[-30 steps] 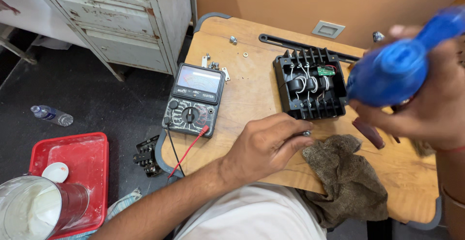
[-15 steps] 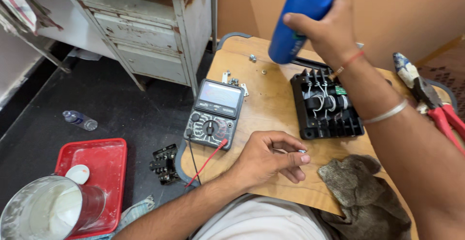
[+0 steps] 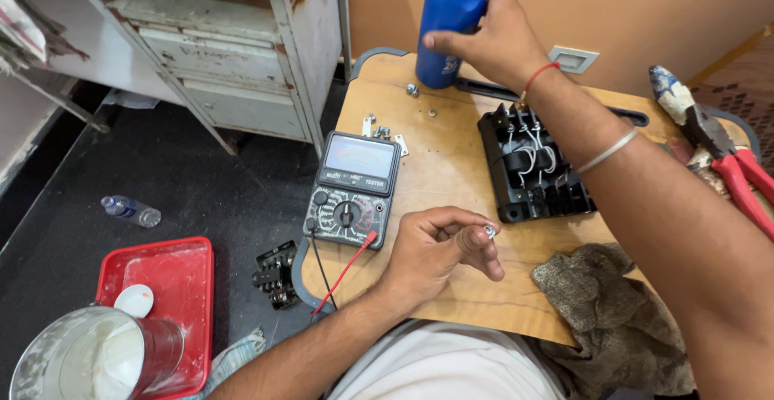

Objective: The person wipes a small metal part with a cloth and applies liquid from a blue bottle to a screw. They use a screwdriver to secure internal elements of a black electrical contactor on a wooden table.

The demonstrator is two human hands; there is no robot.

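Wooden desk [image 3: 451,231] is crowded. A multimeter [image 3: 355,189] is laid flat near the left edge, its red lead trailing off the front edge. A black terminal block [image 3: 532,166] with white wire loops is set in the middle, partly crossed by the right forearm. A brown rag [image 3: 605,311] is draped over the front right corner; red-handled pliers [image 3: 717,146] are seen at the right edge. Loose screws [image 3: 383,130] are scattered just behind the multimeter.

On the floor left of the desk: a red tray [image 3: 173,287], a steel cup [image 3: 89,360], a plastic bottle [image 3: 129,210], a small black part [image 3: 274,275]. A worn metal cabinet [image 3: 234,53] is stood behind.

Left hand [image 3: 439,251] is rested at the front edge, fingers curled, thumb and forefinger pinched on a small screw [image 3: 489,231].

Right hand [image 3: 492,37] is wrapped round a blue bottle [image 3: 451,13] at the back edge, grip closed on its side. Whether the base is touching the desk cannot be told.
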